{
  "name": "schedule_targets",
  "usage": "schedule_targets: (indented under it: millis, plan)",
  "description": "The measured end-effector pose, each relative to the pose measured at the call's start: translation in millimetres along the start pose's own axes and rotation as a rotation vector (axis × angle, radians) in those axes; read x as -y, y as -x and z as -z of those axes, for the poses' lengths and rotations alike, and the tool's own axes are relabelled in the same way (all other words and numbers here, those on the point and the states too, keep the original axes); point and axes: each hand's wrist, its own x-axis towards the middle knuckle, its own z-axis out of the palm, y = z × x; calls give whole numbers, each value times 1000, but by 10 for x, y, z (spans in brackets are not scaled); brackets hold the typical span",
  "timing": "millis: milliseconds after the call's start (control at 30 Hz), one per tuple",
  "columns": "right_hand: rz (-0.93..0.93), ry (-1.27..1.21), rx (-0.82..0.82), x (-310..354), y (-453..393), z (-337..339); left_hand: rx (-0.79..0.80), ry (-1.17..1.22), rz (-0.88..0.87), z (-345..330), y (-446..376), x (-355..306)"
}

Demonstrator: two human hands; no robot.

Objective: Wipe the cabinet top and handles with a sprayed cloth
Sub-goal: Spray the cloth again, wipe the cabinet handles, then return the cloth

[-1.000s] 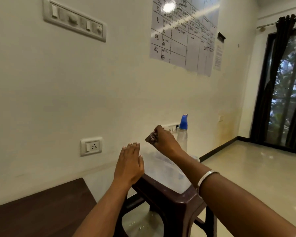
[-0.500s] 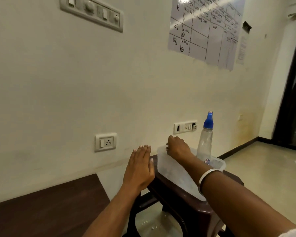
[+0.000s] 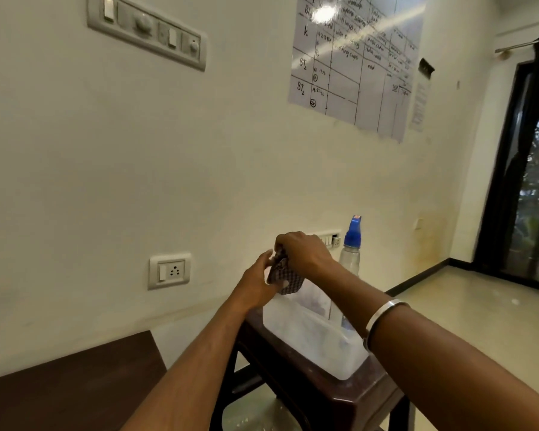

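Dark-brown wooden cabinet top (image 3: 69,390) lies low at your near left, well apart from the cloth, so the coming wipe means swinging down and left. Your left hand (image 3: 257,286) pinches the near-left edge of the small dark checked cloth (image 3: 283,276); your right hand (image 3: 302,253) grips its top, above the translucent plastic tub (image 3: 311,340). Right of that stands the clear, blue-capped spray bottle (image 3: 350,253), just beside your right wrist. Open floor lies further right.

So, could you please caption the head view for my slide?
Both hands lift a checked cloth above a plastic tub beside a spray bottle.
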Motion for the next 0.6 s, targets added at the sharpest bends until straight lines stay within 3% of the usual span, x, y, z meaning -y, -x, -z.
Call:
schedule_targets:
  millis: [133,300,367,433,533,600]
  plan:
    - [90,-34,-86,-64,26,74,-170,115,16,-158,-118,-115]
    - [193,-347,-183,-227,189,77,-319,191,19,-219,-175,-246]
    - [265,-460,-311,-325,379,114,-343,221,8,-227,-188,-270]
    - [289,-470,-547,-465,595,129,-360,273,20,-244,-226,-278]
    - [39,-585,-897,-735,777,-1,-323,410,101,-305,-284,-298]
    - [-233,-700,-947,-859,798,-110,-271,546,163,-366,-313,-314]
